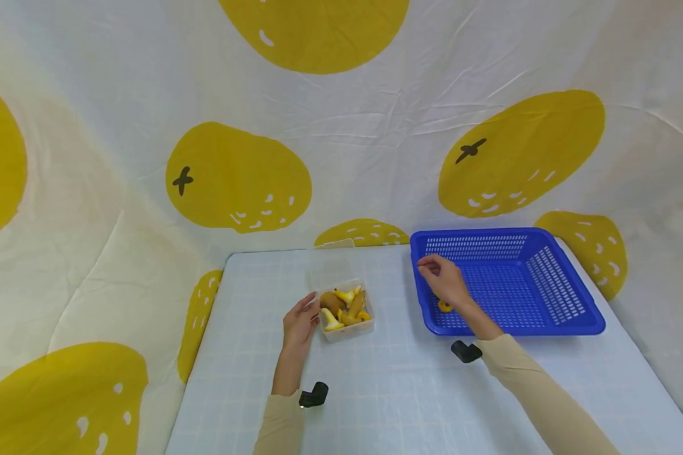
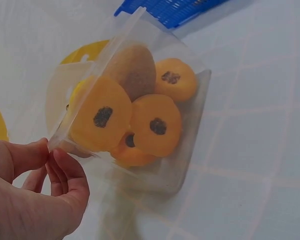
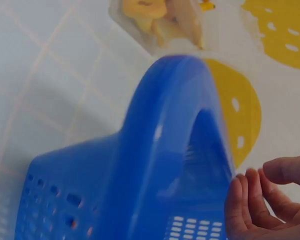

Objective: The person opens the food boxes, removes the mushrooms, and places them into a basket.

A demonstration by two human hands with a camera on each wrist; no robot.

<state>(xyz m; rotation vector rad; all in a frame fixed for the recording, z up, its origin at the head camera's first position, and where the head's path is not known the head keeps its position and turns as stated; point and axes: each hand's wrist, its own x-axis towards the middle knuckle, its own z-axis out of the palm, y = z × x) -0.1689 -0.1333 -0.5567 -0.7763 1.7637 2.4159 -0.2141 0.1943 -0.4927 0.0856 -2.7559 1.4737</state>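
At the left side of a small clear plastic box (image 1: 350, 331), my left hand (image 1: 300, 323) pinches the rim between thumb and fingers, as the left wrist view shows. Inside the box lie several yellow and brown mushroom-like pieces (image 1: 350, 316). Through its wall in the left wrist view, some show orange round faces (image 2: 162, 125) with dark patches in the middle. My right hand (image 1: 445, 278) is over the left end of a blue basket (image 1: 575, 330), fingers loosely bent and nothing visible in them. Below that hand, a small yellow piece (image 1: 445, 307) lies in the basket, partly hidden.
The box's clear lid (image 1: 330, 265) stands open behind it. A pale checked cloth covers the table (image 1: 387, 392). Behind and beside the table hangs a white sheet (image 1: 375, 158) with large yellow fruit prints. The basket's raised, slotted walls stand to the right of the box.
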